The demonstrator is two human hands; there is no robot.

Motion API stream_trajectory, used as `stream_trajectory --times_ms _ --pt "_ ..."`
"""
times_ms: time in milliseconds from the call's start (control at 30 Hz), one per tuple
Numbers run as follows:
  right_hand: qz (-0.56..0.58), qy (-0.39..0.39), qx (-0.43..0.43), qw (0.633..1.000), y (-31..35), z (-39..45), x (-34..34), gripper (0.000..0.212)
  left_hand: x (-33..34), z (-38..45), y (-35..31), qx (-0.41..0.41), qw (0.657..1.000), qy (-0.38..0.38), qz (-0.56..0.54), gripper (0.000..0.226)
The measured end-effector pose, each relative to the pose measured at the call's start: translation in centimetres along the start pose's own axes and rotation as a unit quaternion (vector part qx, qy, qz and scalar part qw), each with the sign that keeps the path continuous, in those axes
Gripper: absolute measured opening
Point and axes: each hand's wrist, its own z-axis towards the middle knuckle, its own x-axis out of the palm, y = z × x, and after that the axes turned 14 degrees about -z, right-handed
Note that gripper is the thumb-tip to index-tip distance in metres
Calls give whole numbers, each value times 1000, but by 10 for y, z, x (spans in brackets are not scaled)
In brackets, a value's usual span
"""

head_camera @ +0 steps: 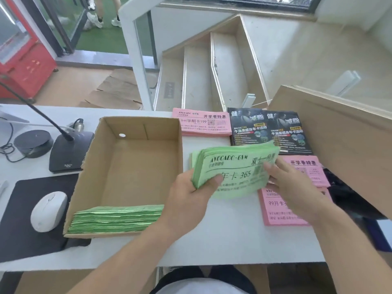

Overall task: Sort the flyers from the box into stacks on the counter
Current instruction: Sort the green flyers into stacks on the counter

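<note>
From the head camera, both hands meet over the white counter (pixel 222 240) on a thick bundle of green flyers (pixel 235 166). The left hand (pixel 188 200) grips the bundle's near left corner, thumb on top and fingers curled underneath; the right hand (pixel 290 187) holds its right edge, thumb pressed on the printed face and fingers curled behind. The bundle is tilted, its far edge raised, just right of the cardboard box (pixel 127 166). Inside the box, a second stack of green flyers (pixel 116 218) lies against the near wall, with bare cardboard floor behind it. On the counter beyond the bundle sit a pink stack (pixel 203 122) and, beside it to the right, two dark flyers (pixel 269 132) side by side. Two more pink stacks lie on the right, one (pixel 307 168) partly behind the right hand, another (pixel 282 211) nearer the counter's front edge. Left of the box are a white mouse (pixel 47 211) on a black pad (pixel 23 219) and a desk microphone (pixel 67 149).
</note>
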Motion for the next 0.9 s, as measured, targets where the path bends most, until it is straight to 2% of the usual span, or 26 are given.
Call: stream_trajectory --times_ms 100,167,267,367,533,633,733,800,900 --pt "68 -8 47 997 -26 -9 0 40 -1 0 26 -118 991 -23 -56 20" --pt "71 -29 74 994 -41 -12 4 29 0 -2 43 -147 987 -60 -26 21" --pt "-61 -69 101 991 -56 -14 15 18 8 -10 57 -155 983 -61 79 43" --pt "-162 -85 102 978 -63 -10 25 11 16 -19 71 -178 971 -24 158 80" --pt "-283 -72 84 953 -65 -2 44 23 20 -23 93 -147 949 -27 277 102" --pt "-343 -74 66 934 -63 2 49 26 13 -19 105 -102 930 -22 354 121" --pt "-471 -90 62 876 -57 4 41 39 11 -11 104 -95 899 -23 427 118" --pt "-541 -100 50 833 -54 4 35 53 12 -9 102 -120 893 -18 433 112" --pt "-566 -89 -7 819 -54 5 27 64 11 -9 103 -164 881 2 443 115"
